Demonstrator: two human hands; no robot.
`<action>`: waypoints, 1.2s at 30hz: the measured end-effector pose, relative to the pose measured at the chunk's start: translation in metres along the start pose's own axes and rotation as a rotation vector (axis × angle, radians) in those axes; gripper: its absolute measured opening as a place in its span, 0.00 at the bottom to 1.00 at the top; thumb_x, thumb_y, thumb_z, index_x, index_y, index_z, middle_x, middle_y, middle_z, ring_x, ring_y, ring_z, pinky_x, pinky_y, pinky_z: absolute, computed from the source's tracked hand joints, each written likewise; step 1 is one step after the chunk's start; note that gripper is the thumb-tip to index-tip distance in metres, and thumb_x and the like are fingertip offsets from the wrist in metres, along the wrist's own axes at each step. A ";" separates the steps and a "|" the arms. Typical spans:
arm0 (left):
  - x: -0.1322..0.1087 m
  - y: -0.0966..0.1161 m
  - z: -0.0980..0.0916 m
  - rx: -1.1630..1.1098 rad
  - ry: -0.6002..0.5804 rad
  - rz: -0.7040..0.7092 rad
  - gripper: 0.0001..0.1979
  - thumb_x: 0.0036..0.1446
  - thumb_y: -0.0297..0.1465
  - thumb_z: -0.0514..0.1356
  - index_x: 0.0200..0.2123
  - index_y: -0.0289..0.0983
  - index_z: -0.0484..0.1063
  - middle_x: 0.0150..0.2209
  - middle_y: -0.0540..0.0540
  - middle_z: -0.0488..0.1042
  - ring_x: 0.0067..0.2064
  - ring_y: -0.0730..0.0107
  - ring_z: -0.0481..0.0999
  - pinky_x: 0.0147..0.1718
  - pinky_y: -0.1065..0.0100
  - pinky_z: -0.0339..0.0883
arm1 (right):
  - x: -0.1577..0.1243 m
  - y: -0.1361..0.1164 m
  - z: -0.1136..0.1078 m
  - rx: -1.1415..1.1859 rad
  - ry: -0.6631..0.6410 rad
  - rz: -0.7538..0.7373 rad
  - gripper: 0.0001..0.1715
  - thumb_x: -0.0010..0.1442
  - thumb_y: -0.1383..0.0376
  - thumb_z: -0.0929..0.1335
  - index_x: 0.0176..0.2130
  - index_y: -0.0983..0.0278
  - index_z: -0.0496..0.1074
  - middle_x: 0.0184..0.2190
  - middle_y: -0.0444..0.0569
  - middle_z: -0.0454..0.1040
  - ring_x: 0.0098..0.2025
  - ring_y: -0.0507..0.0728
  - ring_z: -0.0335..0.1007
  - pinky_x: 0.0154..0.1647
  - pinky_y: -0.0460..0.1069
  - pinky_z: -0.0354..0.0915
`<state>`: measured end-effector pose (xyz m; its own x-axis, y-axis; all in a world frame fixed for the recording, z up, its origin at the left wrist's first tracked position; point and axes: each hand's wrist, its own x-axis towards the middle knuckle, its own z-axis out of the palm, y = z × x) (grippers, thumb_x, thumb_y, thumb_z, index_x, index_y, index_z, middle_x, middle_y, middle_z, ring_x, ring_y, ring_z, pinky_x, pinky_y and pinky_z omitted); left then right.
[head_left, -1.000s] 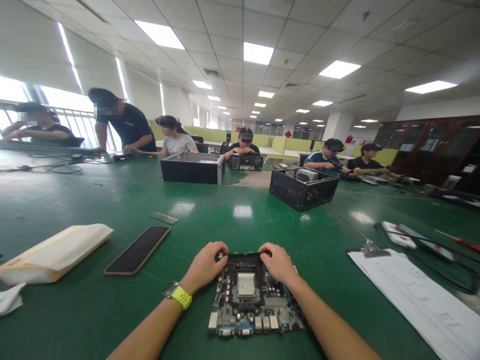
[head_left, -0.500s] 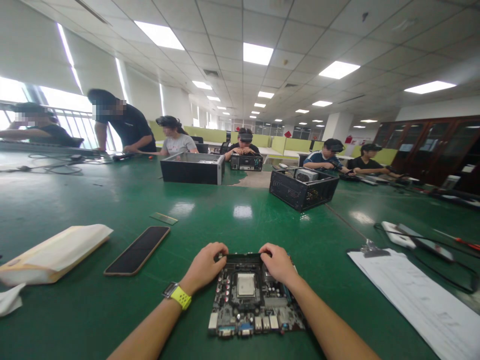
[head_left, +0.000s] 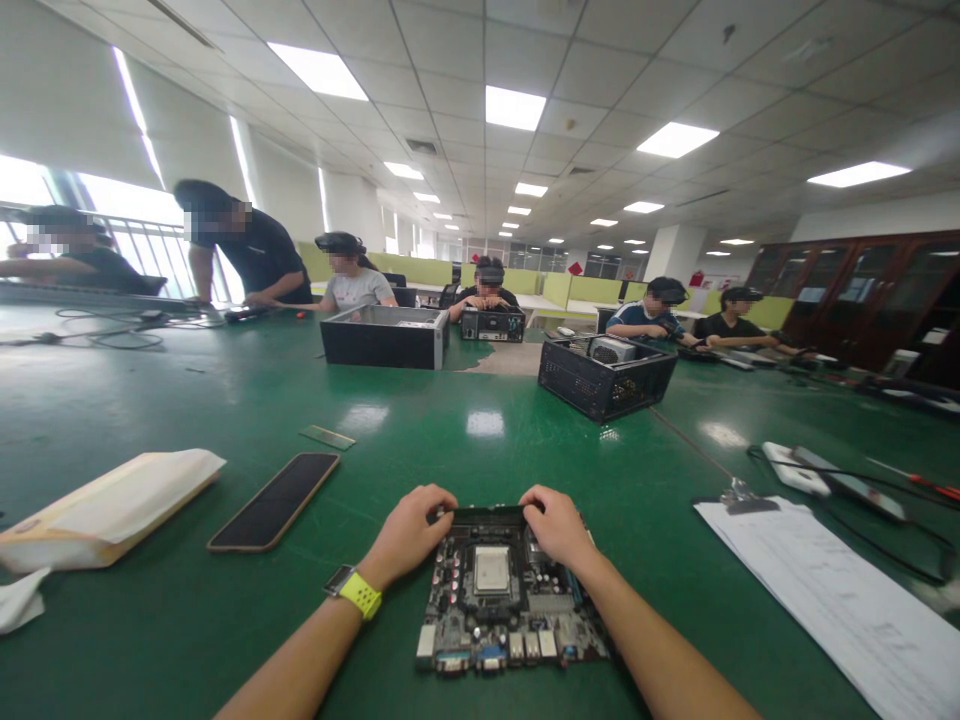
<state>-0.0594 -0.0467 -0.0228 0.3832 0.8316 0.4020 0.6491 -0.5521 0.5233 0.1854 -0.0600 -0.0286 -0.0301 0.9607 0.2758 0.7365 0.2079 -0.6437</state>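
Note:
A motherboard [head_left: 540, 605] lies flat on the green table in front of me, its port side towards me and a pale square processor [head_left: 492, 571] in its socket. Along its far edge stands a dark narrow strip, which looks like a RAM stick [head_left: 487, 515]. My left hand [head_left: 421, 522] is closed at the strip's left end, thumb and fingers pinched together. At the right end my right hand [head_left: 553, 525] pinches in the same way. The fingertips partly hide both ends, so how the strip sits in its slot cannot be made out.
Left of the board lie a phone [head_left: 276, 502], a thin metal strip [head_left: 328, 437] and a tissue pack [head_left: 112, 505]. To the right are a clipboard with papers [head_left: 825, 590] and a black cable. Computer cases [head_left: 607, 375] stand farther back, with several people working beyond.

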 end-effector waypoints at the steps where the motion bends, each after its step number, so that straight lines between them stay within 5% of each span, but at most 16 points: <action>1: 0.000 0.000 0.000 -0.004 -0.001 0.004 0.07 0.53 0.29 0.54 0.34 0.38 0.72 0.33 0.48 0.74 0.36 0.66 0.71 0.39 0.66 0.63 | 0.000 -0.001 0.000 0.002 0.002 0.003 0.12 0.51 0.69 0.61 0.29 0.62 0.73 0.31 0.45 0.75 0.36 0.53 0.68 0.38 0.45 0.59; 36: 0.001 0.001 -0.002 -0.006 -0.003 -0.061 0.08 0.53 0.29 0.53 0.32 0.38 0.72 0.32 0.48 0.74 0.36 0.66 0.70 0.38 0.66 0.62 | -0.001 -0.001 0.000 -0.014 -0.007 0.019 0.09 0.51 0.67 0.63 0.30 0.61 0.73 0.31 0.44 0.75 0.35 0.53 0.68 0.37 0.45 0.59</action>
<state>-0.0591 -0.0467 -0.0203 0.3449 0.8637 0.3674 0.6671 -0.5009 0.5514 0.1851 -0.0615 -0.0282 -0.0203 0.9658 0.2585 0.7467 0.1866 -0.6385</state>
